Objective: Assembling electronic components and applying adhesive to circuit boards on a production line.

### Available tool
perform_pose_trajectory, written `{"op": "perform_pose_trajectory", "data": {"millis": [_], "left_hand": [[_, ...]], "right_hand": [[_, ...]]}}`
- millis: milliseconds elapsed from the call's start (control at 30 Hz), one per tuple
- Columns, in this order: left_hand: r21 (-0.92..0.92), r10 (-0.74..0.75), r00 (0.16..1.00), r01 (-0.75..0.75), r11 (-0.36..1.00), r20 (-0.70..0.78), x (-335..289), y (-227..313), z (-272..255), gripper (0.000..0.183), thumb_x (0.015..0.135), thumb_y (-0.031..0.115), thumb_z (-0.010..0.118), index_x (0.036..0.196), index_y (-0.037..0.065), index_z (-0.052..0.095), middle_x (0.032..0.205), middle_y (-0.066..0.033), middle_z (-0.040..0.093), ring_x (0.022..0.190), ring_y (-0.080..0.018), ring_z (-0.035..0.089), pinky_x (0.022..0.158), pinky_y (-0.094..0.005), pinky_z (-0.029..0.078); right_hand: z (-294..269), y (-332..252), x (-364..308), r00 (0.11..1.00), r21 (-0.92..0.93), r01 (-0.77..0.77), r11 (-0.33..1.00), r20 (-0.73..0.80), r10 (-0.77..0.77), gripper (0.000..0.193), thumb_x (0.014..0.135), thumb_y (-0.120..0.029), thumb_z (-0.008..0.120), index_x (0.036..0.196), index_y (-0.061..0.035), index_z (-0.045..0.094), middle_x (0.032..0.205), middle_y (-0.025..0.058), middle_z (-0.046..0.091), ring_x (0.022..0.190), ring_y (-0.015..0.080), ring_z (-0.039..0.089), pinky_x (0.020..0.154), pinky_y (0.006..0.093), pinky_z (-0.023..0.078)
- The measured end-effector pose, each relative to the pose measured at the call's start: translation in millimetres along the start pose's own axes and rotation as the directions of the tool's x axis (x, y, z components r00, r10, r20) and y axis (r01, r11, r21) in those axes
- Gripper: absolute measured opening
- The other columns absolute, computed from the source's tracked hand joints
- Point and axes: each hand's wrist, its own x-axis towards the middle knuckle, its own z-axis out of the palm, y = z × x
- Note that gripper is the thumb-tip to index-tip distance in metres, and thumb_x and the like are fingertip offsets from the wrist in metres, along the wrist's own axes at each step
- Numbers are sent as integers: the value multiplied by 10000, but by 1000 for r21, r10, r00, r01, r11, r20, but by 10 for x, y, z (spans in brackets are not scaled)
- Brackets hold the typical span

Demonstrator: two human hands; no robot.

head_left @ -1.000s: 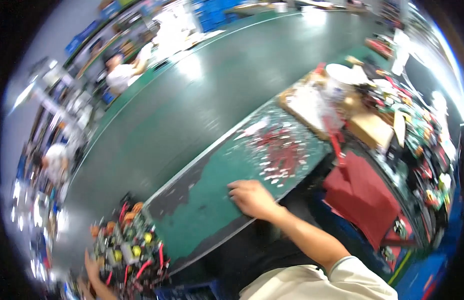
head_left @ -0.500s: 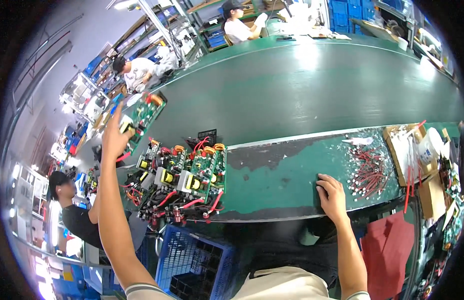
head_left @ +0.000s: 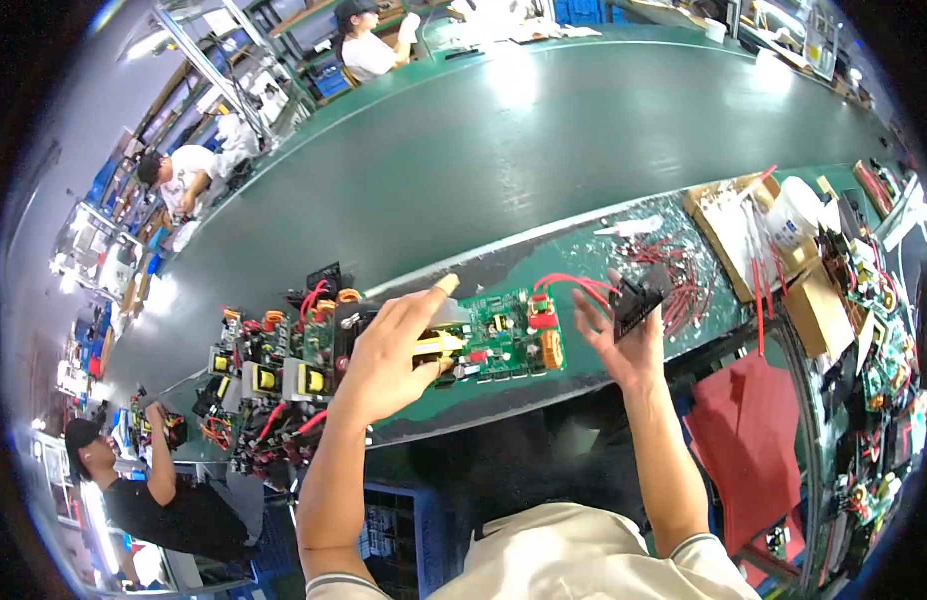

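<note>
The green circuit board lay lengthwise from left to right over the worktop, component side up, its left portion partly covered by the left hand gripping it. A yellow-wrapped block showed by the fingers, and an orange coil sat at the right end. From that end, red wires arched across to a black part, blocky and tilted, held apart from the board in the right hand.
</note>
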Motion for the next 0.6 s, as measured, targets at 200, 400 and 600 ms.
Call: {"op": "perform_pose_trajectory", "data": {"millis": [200, 400, 600], "left_hand": [[-81, 28, 983, -13, 997, 184, -17, -341, 495, 836, 731, -3, 756, 1484, 161, 431, 1350, -142, 547, 1253, -352, 504, 1092, -436, 413], [-30, -5, 999, 3, 1000, -46, -113, 176, 707, 620, 794, 28, 730, 1375, 96, 525, 1316, -153, 559, 1276, -337, 497, 1040, -440, 462], [-935, 507, 788, 327, 139, 350, -1099, 793, 1478, 499, 909, 151, 701, 1358, 11, 533, 1239, -125, 600, 1066, -265, 603, 939, -384, 497]], "right_hand": [[31, -100, -690, 954, -450, 6, 893, -264, -140, 344, 989, -238, 614, 1287, -74, 561, 1115, 108, 681, 890, 161, 673, 784, 344, 585], [-369, -123, -1072, 939, -650, -47, 759, -287, -188, 280, 983, -62, 585, 1259, -23, 563, 1190, 87, 661, 1008, 167, 662, 895, 359, 570], [-309, -158, -1056, 954, -867, -136, 479, -244, -171, 204, 967, -80, 627, 1151, 7, 627, 1159, 60, 656, 1014, 121, 621, 900, 296, 525]]}}
